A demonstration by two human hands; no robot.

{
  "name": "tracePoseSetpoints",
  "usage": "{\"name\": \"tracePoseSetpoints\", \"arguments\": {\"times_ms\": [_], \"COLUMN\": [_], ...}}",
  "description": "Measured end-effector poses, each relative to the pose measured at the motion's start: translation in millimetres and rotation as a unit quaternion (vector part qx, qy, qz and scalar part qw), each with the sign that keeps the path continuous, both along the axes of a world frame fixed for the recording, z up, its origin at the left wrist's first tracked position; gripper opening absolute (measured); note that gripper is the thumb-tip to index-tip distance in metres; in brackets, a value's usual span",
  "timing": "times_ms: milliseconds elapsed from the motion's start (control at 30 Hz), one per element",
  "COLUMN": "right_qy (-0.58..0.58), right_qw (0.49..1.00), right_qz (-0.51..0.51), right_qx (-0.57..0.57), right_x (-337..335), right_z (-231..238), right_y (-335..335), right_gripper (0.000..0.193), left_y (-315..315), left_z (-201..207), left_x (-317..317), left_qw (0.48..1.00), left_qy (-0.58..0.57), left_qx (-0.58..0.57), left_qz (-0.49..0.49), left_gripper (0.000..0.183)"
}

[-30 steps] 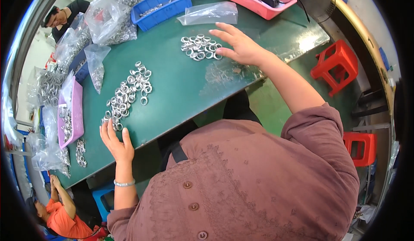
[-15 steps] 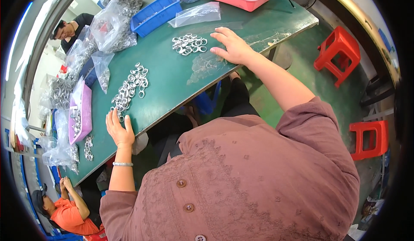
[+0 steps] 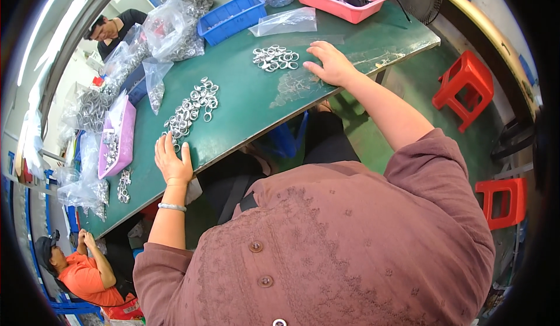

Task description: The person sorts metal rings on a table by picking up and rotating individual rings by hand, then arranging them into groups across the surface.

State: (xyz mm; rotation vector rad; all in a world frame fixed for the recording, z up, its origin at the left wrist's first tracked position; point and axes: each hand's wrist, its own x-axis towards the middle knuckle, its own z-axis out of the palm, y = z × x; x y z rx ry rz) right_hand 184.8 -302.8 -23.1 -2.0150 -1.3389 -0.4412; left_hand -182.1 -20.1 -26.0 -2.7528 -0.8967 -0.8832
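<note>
My left hand (image 3: 173,161) rests at the near edge of the green table (image 3: 236,107), fingers apart and holding nothing. Its fingertips reach the near end of a long heap of silver metal rings (image 3: 191,109), covering a few of them. My right hand (image 3: 331,64) lies on the table farther right, palm down with thumb and fingers spread. Just left of it sits a smaller heap of similar silver rings (image 3: 275,58), with a narrow gap between. The rings look like small clasps or key rings; their exact kind is too small to tell.
A blue tray (image 3: 232,19), a pink tray (image 3: 344,2) and a flat plastic bag (image 3: 286,22) lie along the far side. A purple basket (image 3: 119,165) and bulging bags (image 3: 175,28) stand left. Red stools (image 3: 465,89) are at right. Two other people are at left.
The whole view has shifted slightly, so the table and heaps appear farther right. Both hands keep their places beside the two ring heaps.
</note>
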Motion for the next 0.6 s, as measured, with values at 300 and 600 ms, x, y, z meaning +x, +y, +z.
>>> {"name": "tracePoseSetpoints", "arguments": {"times_ms": [300,600], "right_qy": [0.000,-0.003], "right_qw": [1.000,0.997], "right_qz": [-0.026,-0.024], "right_qx": [-0.006,-0.071], "right_x": [-6.3,-8.5], "right_z": [4.7,3.7], "right_y": [-5.7,-6.5], "right_gripper": [0.045,0.055], "left_y": [-2.1,-6.8], "left_z": [0.6,2.9], "left_x": [3.3,-1.4], "left_qw": [1.000,0.998], "left_qy": [-0.003,0.037], "left_qx": [-0.004,-0.049], "left_qz": [-0.010,0.005], "left_gripper": [0.053,0.059]}}
